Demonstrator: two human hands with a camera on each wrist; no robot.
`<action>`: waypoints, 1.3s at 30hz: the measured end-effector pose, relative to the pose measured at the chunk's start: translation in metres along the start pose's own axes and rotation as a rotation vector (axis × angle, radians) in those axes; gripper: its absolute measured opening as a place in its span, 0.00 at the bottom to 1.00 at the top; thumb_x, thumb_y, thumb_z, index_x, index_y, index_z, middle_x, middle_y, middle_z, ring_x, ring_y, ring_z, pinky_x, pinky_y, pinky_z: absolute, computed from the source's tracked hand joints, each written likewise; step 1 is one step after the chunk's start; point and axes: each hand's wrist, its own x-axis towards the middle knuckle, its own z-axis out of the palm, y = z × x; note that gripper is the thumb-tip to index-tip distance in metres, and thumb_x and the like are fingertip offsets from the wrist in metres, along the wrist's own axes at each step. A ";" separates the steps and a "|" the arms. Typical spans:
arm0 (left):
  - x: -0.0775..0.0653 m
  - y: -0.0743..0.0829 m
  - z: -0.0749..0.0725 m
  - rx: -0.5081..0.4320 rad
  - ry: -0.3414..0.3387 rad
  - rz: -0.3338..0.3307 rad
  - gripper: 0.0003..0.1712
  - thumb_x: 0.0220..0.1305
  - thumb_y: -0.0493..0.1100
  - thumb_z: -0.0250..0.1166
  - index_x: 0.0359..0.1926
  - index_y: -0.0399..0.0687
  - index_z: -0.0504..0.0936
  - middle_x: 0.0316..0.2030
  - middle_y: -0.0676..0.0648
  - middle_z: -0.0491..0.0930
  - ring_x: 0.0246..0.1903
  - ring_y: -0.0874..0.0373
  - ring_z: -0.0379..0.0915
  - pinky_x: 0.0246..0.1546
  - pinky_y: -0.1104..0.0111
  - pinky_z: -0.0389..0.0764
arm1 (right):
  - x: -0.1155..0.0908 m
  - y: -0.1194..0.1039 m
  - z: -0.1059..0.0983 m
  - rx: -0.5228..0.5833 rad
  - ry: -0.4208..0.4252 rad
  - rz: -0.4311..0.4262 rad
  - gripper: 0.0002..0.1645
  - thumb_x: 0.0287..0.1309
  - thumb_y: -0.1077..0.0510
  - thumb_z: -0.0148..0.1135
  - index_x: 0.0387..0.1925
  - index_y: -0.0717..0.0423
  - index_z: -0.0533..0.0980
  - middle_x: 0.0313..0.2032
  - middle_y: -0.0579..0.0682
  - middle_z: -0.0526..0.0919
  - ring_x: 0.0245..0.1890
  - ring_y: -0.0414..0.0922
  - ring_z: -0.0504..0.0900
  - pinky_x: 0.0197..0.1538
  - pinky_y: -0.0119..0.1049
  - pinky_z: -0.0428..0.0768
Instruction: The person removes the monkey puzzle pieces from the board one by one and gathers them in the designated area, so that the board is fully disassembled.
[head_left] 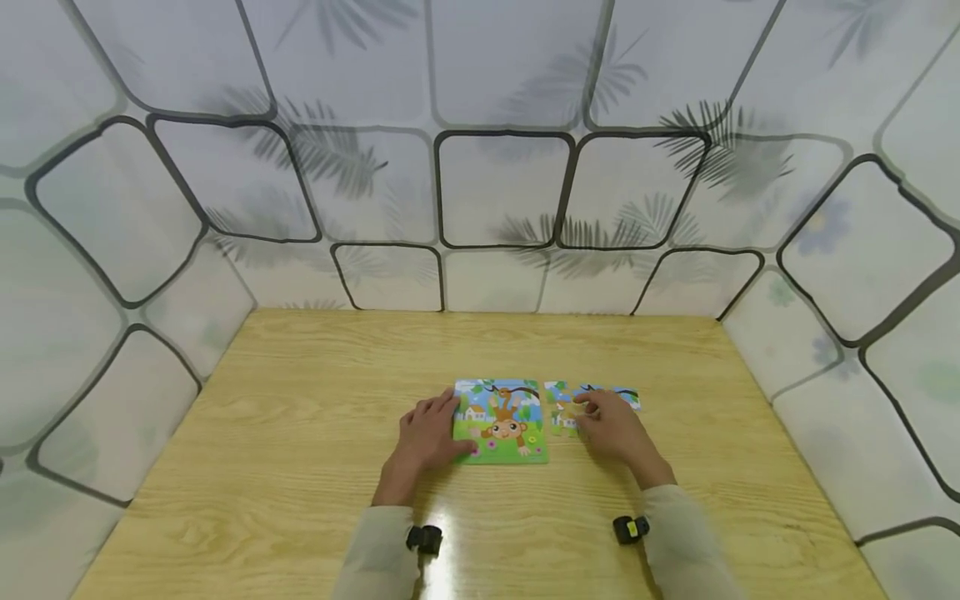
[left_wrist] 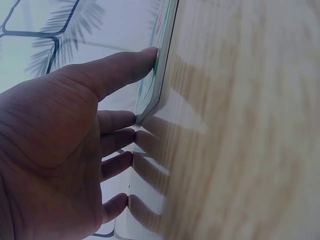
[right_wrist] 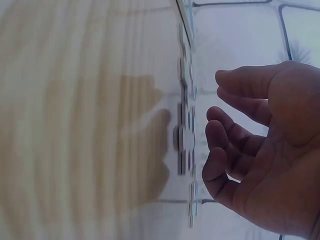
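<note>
I note my left hand (head_left: 426, 437) resting with straight fingers against the near-left edge of the puzzle board (head_left: 501, 421), steadying it. My right hand (head_left: 609, 427) hovers relaxed, gripping nothing, over the loose puzzle pieces (head_left: 561, 407) just right of the board. I judge the work partway: those pieces remain outside the board.

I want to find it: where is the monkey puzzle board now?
In the head view, the monkey puzzle board lies on the wooden table, between both hands.
</note>
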 end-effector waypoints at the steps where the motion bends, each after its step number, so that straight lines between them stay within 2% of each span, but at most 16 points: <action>1: 0.000 0.000 0.000 0.000 0.002 0.001 0.51 0.52 0.63 0.70 0.71 0.47 0.63 0.74 0.46 0.57 0.69 0.43 0.56 0.62 0.41 0.59 | 0.001 -0.003 0.002 -0.004 -0.005 -0.012 0.19 0.62 0.57 0.59 0.54 0.56 0.77 0.45 0.57 0.79 0.42 0.51 0.81 0.43 0.48 0.80; 7: -0.001 0.001 0.001 -0.001 0.007 -0.005 0.50 0.52 0.63 0.70 0.72 0.48 0.63 0.74 0.47 0.57 0.69 0.43 0.56 0.63 0.41 0.59 | 0.011 -0.022 0.016 -0.072 -0.020 -0.131 0.18 0.61 0.59 0.61 0.52 0.58 0.80 0.45 0.55 0.81 0.42 0.51 0.78 0.45 0.48 0.79; 14: 0.000 0.002 0.001 -0.002 0.020 -0.002 0.50 0.52 0.62 0.70 0.71 0.47 0.64 0.73 0.46 0.58 0.68 0.42 0.57 0.62 0.41 0.60 | 0.019 -0.046 0.031 -0.157 -0.090 -0.190 0.21 0.59 0.59 0.64 0.55 0.57 0.79 0.54 0.56 0.79 0.57 0.58 0.74 0.60 0.54 0.74; 16: 0.000 0.002 0.002 -0.001 0.017 -0.007 0.50 0.51 0.62 0.70 0.71 0.47 0.64 0.73 0.46 0.58 0.68 0.42 0.57 0.62 0.41 0.60 | 0.021 -0.049 0.035 -0.192 -0.102 -0.202 0.21 0.59 0.57 0.66 0.54 0.57 0.79 0.54 0.56 0.79 0.57 0.57 0.75 0.61 0.53 0.73; 19: 0.000 0.002 0.002 -0.003 0.016 -0.006 0.50 0.51 0.61 0.71 0.71 0.47 0.64 0.73 0.46 0.58 0.68 0.42 0.57 0.62 0.41 0.60 | 0.023 -0.052 0.039 -0.230 -0.111 -0.202 0.20 0.59 0.55 0.67 0.53 0.56 0.80 0.50 0.54 0.79 0.52 0.54 0.77 0.57 0.49 0.76; 24: 0.001 0.002 0.002 -0.012 0.015 -0.010 0.50 0.51 0.61 0.70 0.71 0.47 0.64 0.73 0.46 0.58 0.68 0.43 0.56 0.63 0.41 0.59 | 0.023 -0.054 0.041 -0.206 -0.112 -0.182 0.20 0.58 0.54 0.68 0.52 0.55 0.81 0.46 0.49 0.77 0.47 0.48 0.77 0.50 0.43 0.78; 28: 0.002 0.001 0.003 -0.012 0.013 -0.019 0.50 0.51 0.62 0.70 0.71 0.48 0.63 0.74 0.47 0.58 0.69 0.43 0.56 0.63 0.41 0.59 | 0.023 -0.053 0.043 -0.194 -0.118 -0.187 0.21 0.58 0.54 0.67 0.54 0.53 0.80 0.49 0.48 0.76 0.49 0.48 0.77 0.52 0.43 0.78; 33: 0.002 0.001 0.003 -0.006 0.006 -0.019 0.51 0.51 0.62 0.70 0.72 0.48 0.63 0.74 0.47 0.58 0.69 0.44 0.56 0.63 0.41 0.59 | 0.024 -0.054 0.043 -0.179 -0.124 -0.175 0.20 0.58 0.54 0.67 0.54 0.46 0.79 0.49 0.48 0.76 0.47 0.47 0.77 0.50 0.44 0.79; 39: 0.003 0.002 0.003 -0.006 0.003 -0.018 0.51 0.52 0.62 0.70 0.72 0.49 0.62 0.74 0.48 0.57 0.69 0.44 0.56 0.64 0.41 0.58 | 0.028 -0.057 0.041 -0.171 -0.137 -0.149 0.25 0.57 0.56 0.68 0.57 0.50 0.77 0.49 0.52 0.75 0.45 0.48 0.76 0.48 0.44 0.79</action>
